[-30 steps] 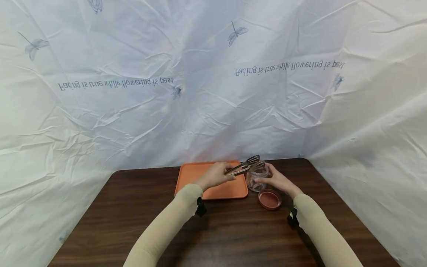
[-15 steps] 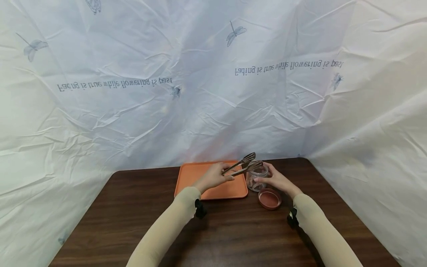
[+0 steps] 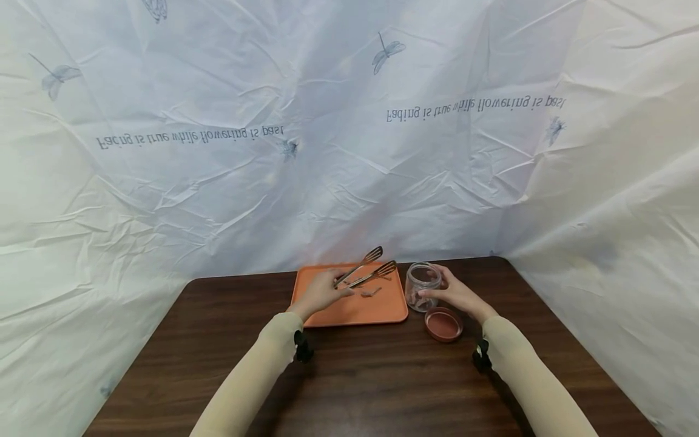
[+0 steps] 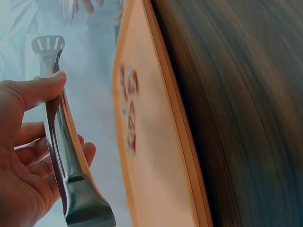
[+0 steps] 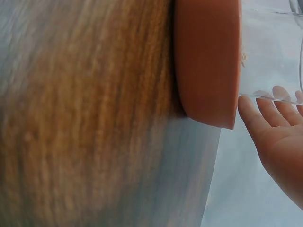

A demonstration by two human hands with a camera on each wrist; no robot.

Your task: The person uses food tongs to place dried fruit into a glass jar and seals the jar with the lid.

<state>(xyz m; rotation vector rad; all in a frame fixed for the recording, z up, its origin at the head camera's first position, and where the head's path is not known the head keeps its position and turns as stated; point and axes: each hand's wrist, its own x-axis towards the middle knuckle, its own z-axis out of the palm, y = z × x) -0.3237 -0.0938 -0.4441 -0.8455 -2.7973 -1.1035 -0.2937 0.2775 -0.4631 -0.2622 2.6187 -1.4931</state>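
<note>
My left hand (image 3: 319,294) grips metal serving tongs (image 3: 377,272) with slotted ends, tips apart, above the orange tray (image 3: 377,314). The left wrist view shows the thumb on one arm of the tongs (image 4: 59,137) and fingers behind. A few small, thin brownish pieces (image 3: 371,292) lie on the tray; their kind is unclear. To the tray's right, my right hand (image 3: 461,297) holds an uncapped clear jar (image 3: 413,292), with thumb and fingers around its side. Similar pieces show inside near the bottom. In the right wrist view, fingers touch the jar wall (image 5: 270,52).
A reddish-brown round lid (image 3: 443,326) lies inside up on the dark wooden table (image 3: 377,376), just in front of the jar. White printed sheeting (image 3: 338,152) hangs behind the table and along both sides.
My left hand has carried the tongs left, from over the jar's mouth to above the tray. The pieces on the tray now show. My right hand stays at the jar.
</note>
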